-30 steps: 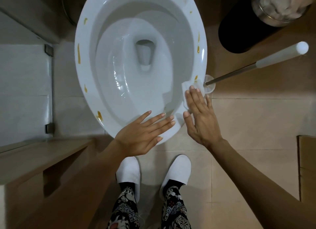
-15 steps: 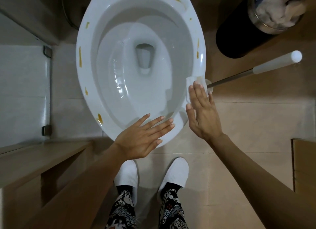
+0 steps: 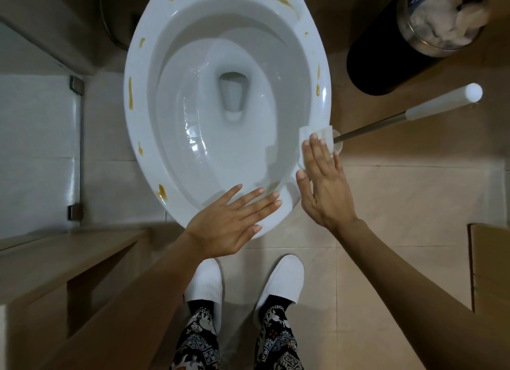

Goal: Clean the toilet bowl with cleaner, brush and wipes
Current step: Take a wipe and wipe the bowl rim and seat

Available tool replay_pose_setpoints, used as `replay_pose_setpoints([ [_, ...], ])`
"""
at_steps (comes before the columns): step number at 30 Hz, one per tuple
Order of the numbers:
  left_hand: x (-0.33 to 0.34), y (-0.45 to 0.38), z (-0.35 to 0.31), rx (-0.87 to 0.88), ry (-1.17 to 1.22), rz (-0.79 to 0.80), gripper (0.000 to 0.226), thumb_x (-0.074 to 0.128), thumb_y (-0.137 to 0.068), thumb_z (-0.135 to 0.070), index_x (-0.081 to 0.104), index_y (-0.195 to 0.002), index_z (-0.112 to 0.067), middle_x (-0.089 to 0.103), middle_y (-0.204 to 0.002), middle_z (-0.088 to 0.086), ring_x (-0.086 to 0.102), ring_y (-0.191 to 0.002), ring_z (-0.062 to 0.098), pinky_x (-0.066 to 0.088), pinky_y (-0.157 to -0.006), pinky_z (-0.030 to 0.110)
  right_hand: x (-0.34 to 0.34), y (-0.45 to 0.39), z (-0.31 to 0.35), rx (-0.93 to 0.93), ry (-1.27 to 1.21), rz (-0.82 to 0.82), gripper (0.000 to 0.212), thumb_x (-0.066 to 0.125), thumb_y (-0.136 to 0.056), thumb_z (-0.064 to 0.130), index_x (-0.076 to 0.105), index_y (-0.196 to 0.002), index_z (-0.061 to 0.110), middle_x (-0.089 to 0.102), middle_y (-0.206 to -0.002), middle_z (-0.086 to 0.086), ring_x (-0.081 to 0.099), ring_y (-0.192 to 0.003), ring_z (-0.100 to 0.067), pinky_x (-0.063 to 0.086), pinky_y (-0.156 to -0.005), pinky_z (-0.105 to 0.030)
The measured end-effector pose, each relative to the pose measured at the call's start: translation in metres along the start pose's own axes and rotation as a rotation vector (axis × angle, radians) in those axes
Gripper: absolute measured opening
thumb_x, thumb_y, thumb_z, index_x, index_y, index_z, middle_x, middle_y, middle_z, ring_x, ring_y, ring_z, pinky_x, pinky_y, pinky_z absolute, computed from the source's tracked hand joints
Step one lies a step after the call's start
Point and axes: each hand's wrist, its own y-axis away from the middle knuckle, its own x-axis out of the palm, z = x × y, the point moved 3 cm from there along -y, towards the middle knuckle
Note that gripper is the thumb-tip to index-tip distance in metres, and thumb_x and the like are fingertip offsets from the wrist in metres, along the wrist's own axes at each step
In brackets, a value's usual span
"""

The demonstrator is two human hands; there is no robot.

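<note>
1. Since a second ago your right hand point(image 3: 325, 187) has slid the white wipe point(image 3: 314, 133) further up the right side of the toilet rim point(image 3: 132, 121); the yellow smear that lay just ahead of the wipe no longer shows.
2. Your right hand lies flat, fingers straight and together, pressing the wipe onto the rim's outer edge.
3. Your left hand point(image 3: 231, 218) hovers over the near edge of the rim, fingers spread and straight, holding nothing.
4. Yellow smears point(image 3: 130, 92) dot the left, back and right of the rim.
5. You have the toilet brush point(image 3: 414, 113) just beside the wipe, its handle slanting up to the right over the floor.
6. You see a black bin point(image 3: 386, 63) stuffed with paper at the upper right.
7. Your white slippers point(image 3: 278, 281) stand on the tiled floor point(image 3: 400, 193).
</note>
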Motion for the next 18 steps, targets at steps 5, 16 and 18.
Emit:
replay_pose_setpoints([
  [5, 0.000, -0.001, 0.000, 0.000, 0.013, -0.011, 0.055, 0.026, -0.100, -0.035, 0.017, -0.152, -0.020, 0.016, -0.158, -0.002, 0.018, -0.145, 0.018, 0.024, -0.114, 0.046, 0.012, 0.029, 0.011, -0.061, -0.008, 0.059, 0.068, 0.005, -0.100, 0.051, 0.021, -0.152, 0.010, 0.013, -0.160, -0.004, 0.007, -0.149, -0.016, 0.008, -0.121, -0.039],
  [16, 0.000, 0.000, 0.000, -0.009, 0.005, -0.006, 0.054, 0.024, -0.100, -0.034, 0.018, -0.152, -0.020, 0.018, -0.158, -0.002, 0.022, -0.144, 0.018, 0.025, -0.113, 0.045, -0.006, -0.017, -0.003, 0.003, 0.005, 0.014, 0.066, 0.010, -0.100, 0.048, 0.016, -0.152, 0.008, 0.011, -0.160, -0.007, 0.001, -0.148, -0.015, 0.000, -0.121, -0.034],
  [18, 0.000, -0.001, 0.000, -0.009, 0.012, -0.002, 0.054, 0.023, -0.100, -0.035, 0.017, -0.152, -0.020, 0.018, -0.158, -0.002, 0.023, -0.144, 0.018, 0.026, -0.113, 0.046, -0.001, -0.002, 0.002, 0.002, -0.011, 0.022, 0.070, 0.005, -0.099, 0.052, 0.014, -0.153, 0.009, 0.010, -0.160, -0.006, 0.001, -0.149, -0.015, 0.000, -0.121, -0.033],
])
